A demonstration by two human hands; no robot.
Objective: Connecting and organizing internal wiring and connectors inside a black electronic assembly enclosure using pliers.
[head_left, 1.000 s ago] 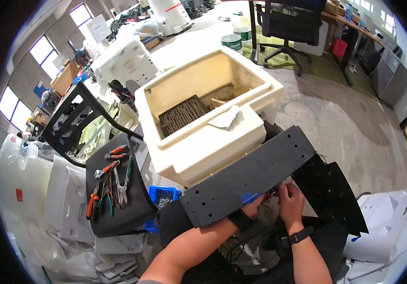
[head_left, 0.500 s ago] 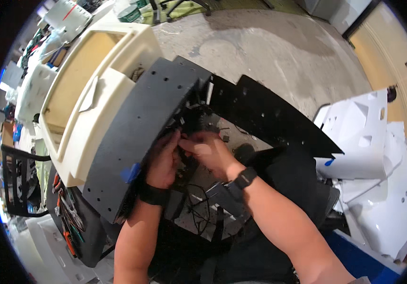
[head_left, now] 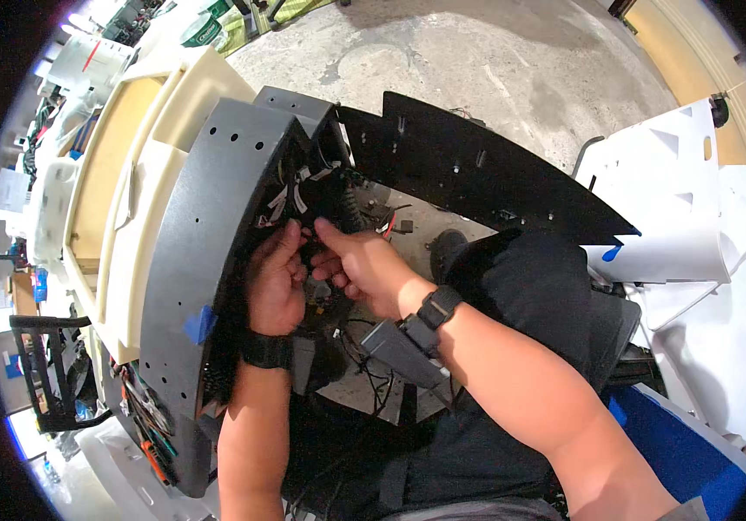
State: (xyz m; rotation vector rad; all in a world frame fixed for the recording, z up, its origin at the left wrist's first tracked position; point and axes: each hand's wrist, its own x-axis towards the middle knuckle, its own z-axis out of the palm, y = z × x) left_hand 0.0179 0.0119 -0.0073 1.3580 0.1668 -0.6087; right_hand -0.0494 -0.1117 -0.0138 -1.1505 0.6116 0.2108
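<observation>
My left hand [head_left: 277,285] is inside the hollow of a long dark grey panel [head_left: 184,204], fingers curled and thumb up. Facing it, my right hand [head_left: 368,265] has its fingers bent and its thumb pointing at the left thumb. Both hands look closed in a pinch; whatever lies between the fingertips is too small to make out. White cable ends [head_left: 290,195] hang in the hollow just beyond the fingertips. A black corrugated hose [head_left: 351,211] runs beside them. Below the hands, thin black cables [head_left: 376,378] dangle.
A black curved plate [head_left: 477,161] extends right from the panel's far end. Behind the panel stands a cream moulded shell [head_left: 204,91]. Pliers and other hand tools [head_left: 147,417] lie at lower left. White moulded parts [head_left: 664,195] and a blue bin [head_left: 681,451] are on the right.
The view has shifted, so the panel and plate sit farther left and higher. My fingertips have drawn slightly nearer me from the hollow, and the white cable ends show more clearly.
</observation>
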